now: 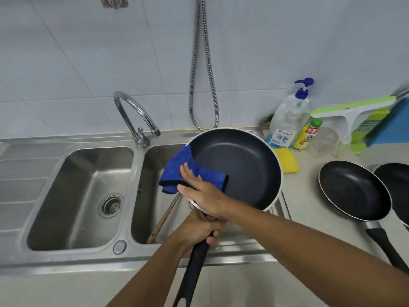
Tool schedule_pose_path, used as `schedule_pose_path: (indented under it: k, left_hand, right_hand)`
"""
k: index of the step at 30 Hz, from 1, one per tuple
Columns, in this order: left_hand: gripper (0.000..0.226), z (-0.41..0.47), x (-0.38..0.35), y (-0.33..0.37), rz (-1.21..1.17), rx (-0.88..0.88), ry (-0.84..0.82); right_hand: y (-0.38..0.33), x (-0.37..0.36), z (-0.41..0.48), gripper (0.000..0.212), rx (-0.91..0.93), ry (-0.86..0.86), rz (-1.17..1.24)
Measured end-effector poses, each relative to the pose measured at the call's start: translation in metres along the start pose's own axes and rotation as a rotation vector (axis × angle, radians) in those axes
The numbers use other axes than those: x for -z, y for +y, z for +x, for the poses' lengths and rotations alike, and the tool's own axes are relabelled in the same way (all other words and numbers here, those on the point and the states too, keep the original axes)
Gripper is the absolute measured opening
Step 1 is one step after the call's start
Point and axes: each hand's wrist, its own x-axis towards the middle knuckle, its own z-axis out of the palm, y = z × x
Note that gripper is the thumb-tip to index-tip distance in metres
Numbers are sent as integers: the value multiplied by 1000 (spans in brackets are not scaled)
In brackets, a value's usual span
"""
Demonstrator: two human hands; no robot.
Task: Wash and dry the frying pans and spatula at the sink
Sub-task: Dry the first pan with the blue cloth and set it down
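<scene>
The left forearm (pixel 155 271) and the right forearm (pixel 298 240) are seen uncovered as far up as the view reaches (any sleeve is hidden beyond it). The left hand (pixel 197 232) and the right hand (pixel 204 194) are left bare.

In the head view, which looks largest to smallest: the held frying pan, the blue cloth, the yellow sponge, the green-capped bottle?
1. held frying pan
2. blue cloth
3. yellow sponge and green-capped bottle look alike; the pan partly hides the sponge.
</scene>
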Motion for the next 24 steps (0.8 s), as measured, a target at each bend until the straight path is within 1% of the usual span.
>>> schedule_pose_path:
  k: [1,2,3,5,7,8,9,10,11,12,13,14,16,17,18,20,22,24]
  left_hand:
    - [11,-1,1,-1,12,-14,12]
    - [18,0,2,-2,32,-30,14]
    - [27,0,3,-1,51,-39,8]
    - [39,-1,3,2,71,-75,8]
    - [41,-2,3,4,78,-109,6]
    - [40,-4,3,7,88,-116,-6]
    - [40,-4,3,10,105,-127,-14]
    - [38,-4,3,13,127,-135,-21]
    - [34,-4,4,16,147,-136,-16]
    - [29,-3,5,19,165,-131,2]
    - [22,-3,7,22,187,-133,23]
    - [19,-2,9,24,203,-141,45]
    - [22,0,17,26,208,-143,85]
    - [20,1,23,27,202,-137,103]
    - [18,2,28,27,188,-126,120]
    - [21,0,35,28,131,-89,137]
    - [21,-4,39,27,66,-82,115]
    - [27,-11,43,28,49,-65,98]
  right_hand:
    - [-2,3,1,65,2,-66,-31]
    - [-3,5,5,64,3,-71,-100]
    - [-6,10,15,65,-3,-26,-165]
    - [-12,25,43,68,-80,172,-242]
    - [-17,47,66,72,-224,417,-250]
    - [-17,58,73,74,-298,508,-264]
    - [-15,66,77,75,-344,565,-282]
    - [-11,70,79,76,-348,589,-299]
    - [-7,71,78,75,-306,577,-312]
    - [-3,70,73,73,-222,529,-331]
    - [1,67,65,70,-118,446,-366]
    - [5,63,55,67,-14,341,-419]
    - [15,51,30,63,176,144,-482]
    - [21,47,16,60,242,72,-479]
    - [26,48,3,57,287,25,-467]
    - [34,60,-21,49,349,-12,-488]
    - [45,81,-42,40,382,-41,-602]
    - [59,108,-59,34,293,-72,-723]
